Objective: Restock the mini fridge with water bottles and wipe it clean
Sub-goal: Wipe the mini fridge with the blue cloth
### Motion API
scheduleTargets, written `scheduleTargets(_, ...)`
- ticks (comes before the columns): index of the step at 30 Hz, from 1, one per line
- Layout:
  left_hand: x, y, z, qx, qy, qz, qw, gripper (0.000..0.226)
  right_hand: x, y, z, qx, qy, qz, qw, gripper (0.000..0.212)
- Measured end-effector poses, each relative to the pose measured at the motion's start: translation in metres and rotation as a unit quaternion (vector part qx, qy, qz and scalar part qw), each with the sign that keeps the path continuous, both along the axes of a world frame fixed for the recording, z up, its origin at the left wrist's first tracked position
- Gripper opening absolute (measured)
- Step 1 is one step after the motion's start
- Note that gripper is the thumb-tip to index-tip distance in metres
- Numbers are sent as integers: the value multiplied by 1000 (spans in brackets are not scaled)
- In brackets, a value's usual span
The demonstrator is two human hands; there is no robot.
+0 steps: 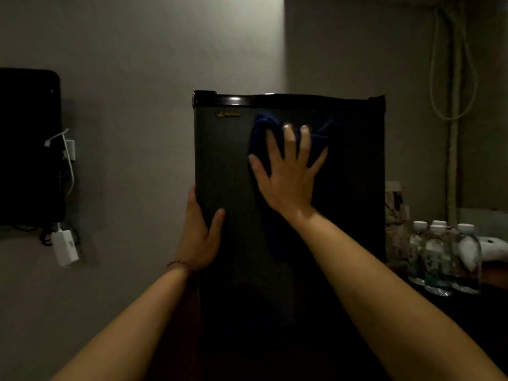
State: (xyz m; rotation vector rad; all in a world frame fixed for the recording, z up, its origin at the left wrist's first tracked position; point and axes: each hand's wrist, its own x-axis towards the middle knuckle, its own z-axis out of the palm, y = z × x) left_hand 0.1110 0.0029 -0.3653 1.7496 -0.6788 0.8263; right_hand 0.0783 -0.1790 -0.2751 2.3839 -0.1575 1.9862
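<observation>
- Your right hand (286, 174) presses a dark blue cloth (264, 133) flat against the mini fridge (228, 160) door, fingers spread and straight.
- Your left hand (199, 235) grips the door's left edge, thumb curled across the front.
- The water bottles (437, 257) stand well right of your right forearm, beside the fridge.
- A white adapter (63, 247) hangs on the wall, left of your left hand.

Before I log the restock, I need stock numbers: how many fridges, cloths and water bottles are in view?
Mini fridge: 1
Blue cloth: 1
Water bottles: 4 caps visible, standing right of the fridge
Total: 6
</observation>
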Motion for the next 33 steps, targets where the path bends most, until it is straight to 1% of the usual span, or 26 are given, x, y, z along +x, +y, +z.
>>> scheduleTargets(2,1,1,-3,-6,-18,-6,1000,70,5,8,-33,-101,15,6,995,61)
scheduleTargets(3,1,0,-5,-5,-25,-7,1000,67,6,5,-49,-126,22,9,992,61)
scheduleTargets(8,0,-6,-12,-22,-42,16,999,65,-1,-36,-121,-142,51,12,988,58)
scheduleTargets(11,3,-10,-17,-37,-46,24,998,64,-8,-69,-142,-133,60,1,989,60)
scheduleTargets(14,5,-11,-20,-43,-50,29,997,65,-11,-86,-112,-66,53,-14,996,66)
scheduleTargets(17,6,-12,-21,-43,-53,38,997,66,-10,-84,-50,34,16,-16,999,68)
scheduleTargets(19,6,-12,-21,-40,-54,38,997,67,-9,-76,-11,81,-10,-9,997,68)
scheduleTargets(22,6,-13,-22,-41,-49,45,997,67,-2,-49,23,102,-14,-10,995,69)
scheduleTargets(24,7,-11,-21,-44,-45,46,997,67,2,-28,31,76,-18,-18,997,69)
scheduleTargets(26,6,-12,-22,-41,-48,42,997,68,4,-11,32,26,-10,-21,999,69)
scheduleTargets(28,8,-11,-22,-40,-55,44,997,70,7,6,18,-60,0,-8,998,67)
scheduleTargets(29,9,-11,-23,-41,-60,46,996,70,9,13,5,-124,5,3,992,66)
scheduleTargets(31,9,-10,-23,-42,-69,43,996,69,14,18,-25,-253,5,22,967,62)
scheduleTargets(32,9,-10,-23,-42,-70,41,996,67,16,14,-33,-287,1,35,957,61)
scheduleTargets(33,8,-10,-23,-39,-70,42,996,66,16,6,-35,-298,-6,49,953,60)
